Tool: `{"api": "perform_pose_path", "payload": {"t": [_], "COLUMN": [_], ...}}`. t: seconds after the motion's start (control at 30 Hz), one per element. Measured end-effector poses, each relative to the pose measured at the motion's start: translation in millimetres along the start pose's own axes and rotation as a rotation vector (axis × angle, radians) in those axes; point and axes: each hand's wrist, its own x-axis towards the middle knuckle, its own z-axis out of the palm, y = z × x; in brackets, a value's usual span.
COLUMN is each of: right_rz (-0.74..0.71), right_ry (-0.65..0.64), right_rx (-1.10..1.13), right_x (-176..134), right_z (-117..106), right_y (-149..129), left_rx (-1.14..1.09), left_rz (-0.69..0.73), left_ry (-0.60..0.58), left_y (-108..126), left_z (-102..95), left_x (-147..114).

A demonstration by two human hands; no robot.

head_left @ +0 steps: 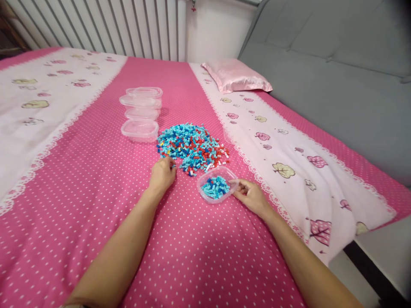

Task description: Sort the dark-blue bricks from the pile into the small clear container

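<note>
The bed is covered by a pink polka-dotted bedspread [180,248], crossed by white bands [257,128] that are printed with small trees and edged with a lace pattern. The far side is lined by a white ribbed radiator [130,30], beside which a pale wall [218,34] is seen. A shiny pink pillow [237,76] is placed near a grey padded backrest [324,64]. Pale floor [393,244] is glimpsed at the lower right.

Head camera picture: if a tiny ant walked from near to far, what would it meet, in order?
Held clear tub → pile of little bricks → pink pillow → white ribbed panel.
</note>
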Motion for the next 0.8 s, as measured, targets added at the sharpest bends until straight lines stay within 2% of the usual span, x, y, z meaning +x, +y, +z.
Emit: {"api": "perform_pose_path", "payload": {"t": [0.17,0.3,0.53,0.8], "right_rz": [0.005,0.011,-0.003,0.002], "right_ry": [-0.007,-0.008,-0.006,-0.014], "right_rx": [-0.003,0.005,0.001,-0.003], "right_x": [0.0,0.2,0.8,0.5], "right_z": [0.1,0.4,0.4,0.7], "right_y": [-0.1,0.1,1.2,2.2], "left_rx": [-0.087,-0.059,-0.038,0.194], "left_rz": [0.07,0.135,0.076,0.05], "left_ry": [-0.066,-0.087,-0.092,-0.062], "left_y": [3.4,7.4,7.0,14.8], "left_z": [-1.7,-3.7,-3.1,-8.5], "left_x": [-0.1,0.0,-1.0,-7.1]}}
